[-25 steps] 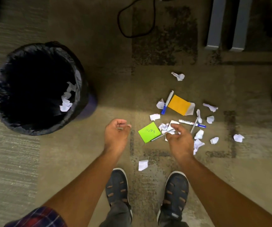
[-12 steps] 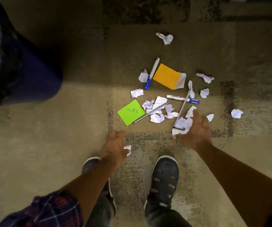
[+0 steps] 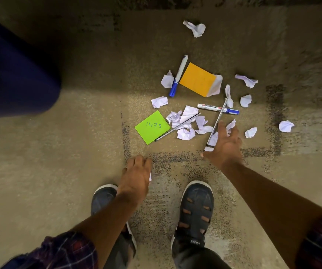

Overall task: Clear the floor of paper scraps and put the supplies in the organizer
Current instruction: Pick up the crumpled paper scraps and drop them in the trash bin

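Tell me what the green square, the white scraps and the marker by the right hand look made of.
Green square: thin matte paper, flat with handwriting on it, probably a sticky note. White scraps: plain matte paper, sharply creased and crumpled. Marker: looks like smooth plastic, with a glossy white printed barrel and a blue cap.

Paper scraps (image 3: 183, 121) lie between two notepads (image 3: 152, 126), perhaps partly under a pen (image 3: 177, 127).

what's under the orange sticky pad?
A white paper sheet pokes out from beneath the orange sticky pad along its right edge. How far it runs under the pad, and whether anything else lies there, is hidden. Elsewhere the pad rests on carpet.
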A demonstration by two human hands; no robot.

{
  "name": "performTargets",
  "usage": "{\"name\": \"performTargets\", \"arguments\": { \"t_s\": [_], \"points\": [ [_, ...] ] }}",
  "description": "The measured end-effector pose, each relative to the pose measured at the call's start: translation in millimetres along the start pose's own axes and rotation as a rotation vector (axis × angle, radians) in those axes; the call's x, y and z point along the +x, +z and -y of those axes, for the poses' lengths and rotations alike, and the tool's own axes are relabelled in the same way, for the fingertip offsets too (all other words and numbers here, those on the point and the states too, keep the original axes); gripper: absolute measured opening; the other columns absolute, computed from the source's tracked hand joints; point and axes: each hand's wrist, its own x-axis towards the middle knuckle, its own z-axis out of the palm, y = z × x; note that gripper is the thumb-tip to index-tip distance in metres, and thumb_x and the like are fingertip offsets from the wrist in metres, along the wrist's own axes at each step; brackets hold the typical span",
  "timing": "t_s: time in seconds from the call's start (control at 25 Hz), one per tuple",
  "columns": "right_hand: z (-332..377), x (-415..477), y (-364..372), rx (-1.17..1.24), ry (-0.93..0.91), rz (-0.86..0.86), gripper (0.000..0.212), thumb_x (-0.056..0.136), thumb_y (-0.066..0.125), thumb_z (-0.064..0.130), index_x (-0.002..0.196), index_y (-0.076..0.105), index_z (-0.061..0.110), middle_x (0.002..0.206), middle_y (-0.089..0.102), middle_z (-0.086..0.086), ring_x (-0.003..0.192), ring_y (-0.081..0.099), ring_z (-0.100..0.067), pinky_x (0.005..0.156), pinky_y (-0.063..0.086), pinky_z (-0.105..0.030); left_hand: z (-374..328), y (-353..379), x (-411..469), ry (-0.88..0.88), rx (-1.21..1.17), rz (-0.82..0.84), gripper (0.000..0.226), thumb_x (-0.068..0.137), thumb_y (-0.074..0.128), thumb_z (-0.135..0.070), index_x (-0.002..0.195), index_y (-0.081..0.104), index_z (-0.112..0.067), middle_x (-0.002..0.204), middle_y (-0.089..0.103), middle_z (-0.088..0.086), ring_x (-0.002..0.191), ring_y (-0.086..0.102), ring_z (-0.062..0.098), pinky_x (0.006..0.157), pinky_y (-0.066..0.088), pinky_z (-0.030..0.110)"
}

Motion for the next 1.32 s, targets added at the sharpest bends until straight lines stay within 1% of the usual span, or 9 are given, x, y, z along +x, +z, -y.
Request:
{"name": "performTargets", "arguments": {
  "t_s": [0.2,0.4,0.52,0.64,0.76,0.84,0.92,1.12,1.32],
  "points": [
    [-4.6,-1.0,0.5,-0.099,-0.057,-0.124,0.072,0.083,0.080,0.015,0.144,0.043,0.022,0.142,0.035,-0.020,0.127,0.045,-0.039,0.094,0.055,-0.047,3.7,2.4,5.9,0.023,-0.020,0.036,0.043,0.085,0.068,-0.014,0.124,0.054,-0.023,0.123,0.060,0.004,0.115,0.054,0.024,0.094,0.048,0.037],
    [-5.5,-7.2,7.5,-0.110,-0.070,-0.100,0.049,0.090,0.071,0.008,0.136,0.053,0.012,0.130,0.048,-0.022,0.106,0.060,-0.035,0.086,0.059,-0.042,8.6,0.9,6.9,-0.023,-0.280,0.016,0.007,0.094,0.058,-0.015,0.099,0.061,-0.019,0.103,0.064,0.003,0.095,0.062,0.021,0.081,0.054,0.035],
    [-2.3,-13.0,10.9,-0.121,-0.072,-0.109,0.037,0.090,0.071,0.004,0.126,0.066,0.011,0.120,0.059,-0.019,0.090,0.060,-0.025,0.072,0.055,-0.031,16.0,-2.1,3.6,-0.050,-0.406,0.008,0.011,0.095,0.057,-0.015,0.086,0.059,-0.021,0.089,0.062,0.001,0.081,0.058,0.019,0.071,0.049,0.032],
    [4.1,-21.0,5.7,0.035,0.006,-0.087,0.034,0.086,0.081,0.016,0.118,0.073,0.010,0.108,0.072,-0.016,0.081,0.059,-0.020,0.066,0.047,-0.025,21.4,-11.6,-4.0,-0.127,-0.572,0.023,0.023,0.087,0.069,-0.013,0.072,0.054,-0.023,0.072,0.062,-0.004,0.067,0.060,0.017,0.059,0.051,0.032],
    [11.2,-34.1,-7.8,0.378,0.187,-0.029,0.031,0.077,0.088,0.015,0.107,0.078,0.012,0.100,0.078,-0.012,0.080,0.073,-0.025,0.069,0.061,-0.035,18.8,-28.9,-18.5,-0.228,-0.709,0.035,0.024,0.082,0.080,-0.016,0.071,0.059,-0.022,0.060,0.057,-0.011,0.054,0.056,0.009,0.045,0.043,0.016],
    [22.9,-50.6,-27.0,0.671,0.313,0.031,0.027,0.074,0.088,0.004,0.098,0.079,0.014,0.093,0.079,-0.012,0.073,0.077,-0.028,0.069,0.065,-0.047,17.1,-48.3,-27.5,-0.320,-0.824,0.018,0.024,0.080,0.083,-0.018,0.071,0.061,-0.020,0.059,0.057,-0.010,0.054,0.061,0.015,0.047,0.053,0.026],
    [36.4,-69.7,-49.3,0.868,0.356,0.095,0.024,0.076,0.084,-0.004,0.088,0.077,0.015,0.091,0.078,-0.011,0.072,0.078,-0.027,0.071,0.065,-0.046,13.2,-71.5,-36.3,-0.435,-0.995,0.000,0.021,0.082,0.083,-0.016,0.074,0.064,-0.017,0.062,0.060,-0.005,0.056,0.067,0.022,0.049,0.062,0.044],
    [97.2,-121.5,-96.7,1.107,0.289,0.221,0.018,0.086,0.072,-0.009,0.090,0.070,0.009,0.096,0.075,-0.009,0.084,0.075,-0.026,0.069,0.064,-0.031,16.0,-133.1,-54.3,-0.546,-1.340,-0.137,0.017,0.082,0.083,-0.011,0.078,0.067,-0.016,0.084,0.073,0.012,0.079,0.075,0.029,0.057,0.065,0.049],
    [192.9,-172.5,-132.5,1.205,0.110,0.327,0.015,0.091,0.068,-0.006,0.090,0.071,0.009,0.093,0.077,-0.011,0.066,0.072,-0.016,0.067,0.062,-0.031,47.0,-220.4,-84.7,-0.613,-1.713,-0.342,0.008,0.090,0.074,-0.007,0.096,0.071,-0.002,0.096,0.076,0.021,0.083,0.074,0.029,0.061,0.065,0.039]
  ]
}}
